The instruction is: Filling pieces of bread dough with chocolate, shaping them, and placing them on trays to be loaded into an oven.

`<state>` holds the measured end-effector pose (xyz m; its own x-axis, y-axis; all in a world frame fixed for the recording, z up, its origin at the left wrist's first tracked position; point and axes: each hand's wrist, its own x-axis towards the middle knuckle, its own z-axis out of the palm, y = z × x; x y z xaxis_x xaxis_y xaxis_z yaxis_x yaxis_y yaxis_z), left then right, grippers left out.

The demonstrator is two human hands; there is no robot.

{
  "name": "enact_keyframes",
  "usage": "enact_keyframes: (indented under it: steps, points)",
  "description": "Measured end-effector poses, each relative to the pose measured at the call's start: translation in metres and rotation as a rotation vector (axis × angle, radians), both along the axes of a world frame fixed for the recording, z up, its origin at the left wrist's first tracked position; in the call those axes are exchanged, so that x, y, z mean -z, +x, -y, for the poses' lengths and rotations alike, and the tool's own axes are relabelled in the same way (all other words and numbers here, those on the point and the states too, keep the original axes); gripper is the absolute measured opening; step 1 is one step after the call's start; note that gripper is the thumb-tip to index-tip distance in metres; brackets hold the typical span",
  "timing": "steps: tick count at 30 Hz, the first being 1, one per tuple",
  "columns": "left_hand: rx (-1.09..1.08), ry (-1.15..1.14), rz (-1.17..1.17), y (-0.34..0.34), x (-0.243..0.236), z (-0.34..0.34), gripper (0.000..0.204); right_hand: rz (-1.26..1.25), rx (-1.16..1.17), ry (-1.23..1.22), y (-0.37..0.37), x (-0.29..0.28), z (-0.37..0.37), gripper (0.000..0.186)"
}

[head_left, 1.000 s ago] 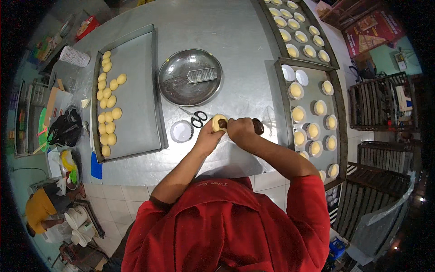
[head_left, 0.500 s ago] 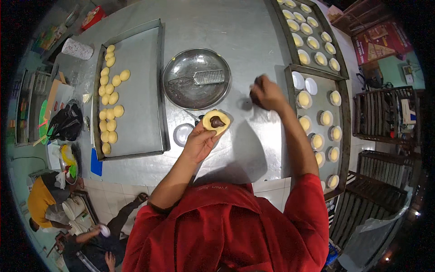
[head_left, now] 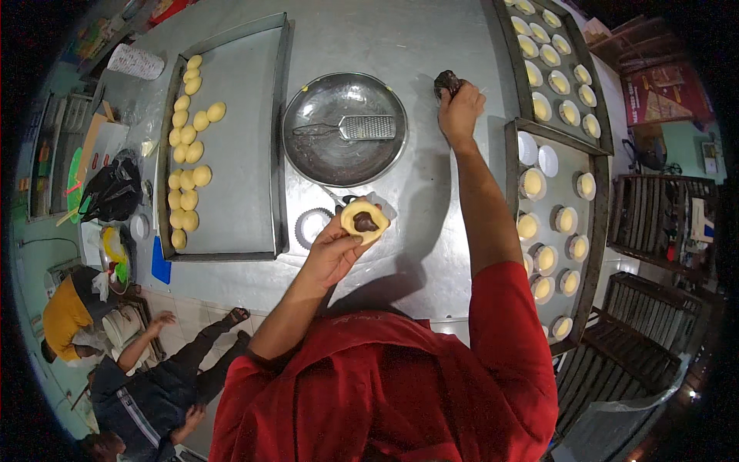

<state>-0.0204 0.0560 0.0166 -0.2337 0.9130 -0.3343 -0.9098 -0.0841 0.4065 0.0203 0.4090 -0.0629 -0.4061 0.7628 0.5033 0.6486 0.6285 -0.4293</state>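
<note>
My left hand point(head_left: 332, 248) holds a flattened round of yellow dough point(head_left: 374, 209) with a dollop of chocolate filling point(head_left: 364, 222) in its middle. Beneath and beside it on the metal table lies a white fluted paper cup point(head_left: 311, 228). Farther off to the right, my right hand point(head_left: 463, 115) grips a dark, crumpled bag point(head_left: 446, 81) that looks like a piping bag of chocolate. Between the hands and the left tray sits a round metal pan point(head_left: 323, 165), with a flat grater point(head_left: 368, 127) lying in it.
At left, a long metal tray point(head_left: 239, 192) bears several yellow dough balls point(head_left: 188, 135) along its left side. Two trays at right hold dough pieces in white paper cups point(head_left: 566, 219). A black plastic bag point(head_left: 115, 189) lies at the table's left end. Two people point(head_left: 146, 393) are at lower left.
My right hand has moved away from me with the dark bag, to the table beyond the pan's right side. The dough round in my left hand is now more cupped around the chocolate.
</note>
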Motion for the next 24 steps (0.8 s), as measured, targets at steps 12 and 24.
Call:
enact_keyframes:
  steps: [12, 24]
  points:
    - [0.102, -0.002, -0.067, 0.013, -0.014, 0.005, 0.064, -0.058, -0.006, -0.023, 0.049, -0.037, 0.065, 0.047]
    - [0.44, 0.069, -0.087, 0.016, -0.025, 0.003, 0.061, -0.732, -0.461, -1.668, 0.152, -0.08, 0.252, 0.03]
